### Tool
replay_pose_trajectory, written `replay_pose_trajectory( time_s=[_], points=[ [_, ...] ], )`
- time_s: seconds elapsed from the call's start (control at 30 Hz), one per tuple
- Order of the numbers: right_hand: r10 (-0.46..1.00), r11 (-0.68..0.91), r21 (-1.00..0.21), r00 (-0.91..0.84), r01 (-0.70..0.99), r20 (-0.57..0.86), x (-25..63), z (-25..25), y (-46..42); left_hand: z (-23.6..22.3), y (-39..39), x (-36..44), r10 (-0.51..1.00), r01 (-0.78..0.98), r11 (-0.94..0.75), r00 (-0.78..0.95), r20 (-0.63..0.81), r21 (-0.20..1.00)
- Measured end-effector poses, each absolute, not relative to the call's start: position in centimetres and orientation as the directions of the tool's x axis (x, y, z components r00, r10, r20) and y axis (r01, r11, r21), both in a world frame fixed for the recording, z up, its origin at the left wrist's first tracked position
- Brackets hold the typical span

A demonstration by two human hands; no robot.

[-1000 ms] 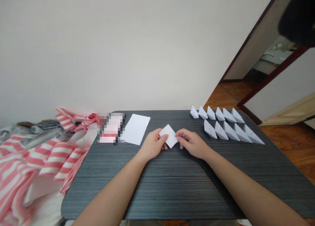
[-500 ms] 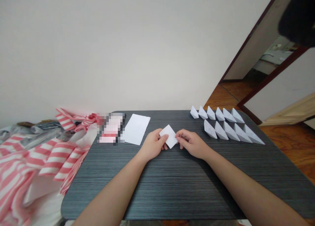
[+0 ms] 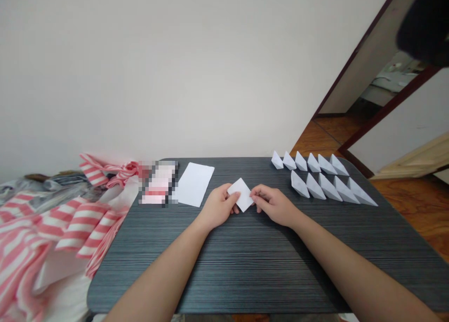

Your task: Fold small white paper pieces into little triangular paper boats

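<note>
A small folded white paper (image 3: 242, 198), turned like a diamond, is held between both hands above the middle of the dark table (image 3: 224, 261). My left hand (image 3: 220, 205) pinches its left corner, thumb on top and fingers underneath. At the right corner, the thumb and index finger of my right hand (image 3: 271, 203) close on the edge. The undersides of the fingers are partly hidden. To the right, folded white paper boats (image 3: 328, 187) stand in two slanting rows. White paper sheets (image 3: 195, 184) lie flat to the left of my hands.
A blurred-out flat object (image 3: 159, 184) lies at the table's left rear edge. Red-and-white striped cloth (image 3: 80, 221) is heaped beyond the left side. A pale wall (image 3: 196, 74) rises behind the table, and a doorway with wooden floor (image 3: 328, 130) shows at the right.
</note>
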State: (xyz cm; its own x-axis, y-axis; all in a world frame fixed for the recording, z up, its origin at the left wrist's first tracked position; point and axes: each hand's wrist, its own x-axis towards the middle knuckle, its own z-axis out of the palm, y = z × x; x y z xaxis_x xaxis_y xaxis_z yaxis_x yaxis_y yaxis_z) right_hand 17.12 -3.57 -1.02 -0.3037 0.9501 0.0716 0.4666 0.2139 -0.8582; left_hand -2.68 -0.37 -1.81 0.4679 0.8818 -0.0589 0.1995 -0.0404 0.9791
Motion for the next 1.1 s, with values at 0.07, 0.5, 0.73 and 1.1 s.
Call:
replay_pose_trajectory(
  time_s=[0.07, 0.5, 0.73, 1.1],
  points=[
    [0.95, 0.212, -0.861, -0.304, 0.461, 0.071, 17.13, -1.03, -3.56, -1.85, -0.38, -2.68, 0.884, 0.203, -0.043, 0.464, -0.057, 0.978],
    [0.949, 0.216, -0.857, -0.306, 0.469, 0.072, 17.1, -0.82, -3.56, -1.91, -0.36, -2.61, 0.887, 0.182, -0.022, 0.458, -0.065, 0.983],
    [0.947, 0.22, -0.858, -0.311, 0.463, 0.075, 17.1, -0.86, -3.55, -2.09, -0.34, -2.6, 0.888, 0.194, -0.042, 0.457, -0.053, 0.98],
    [0.947, 0.218, -0.861, -0.312, 0.46, 0.073, 17.24, -1.14, -3.49, -2.09, -0.26, -2.58, 0.885, 0.196, -0.045, 0.463, -0.052, 0.98]
  ],
)
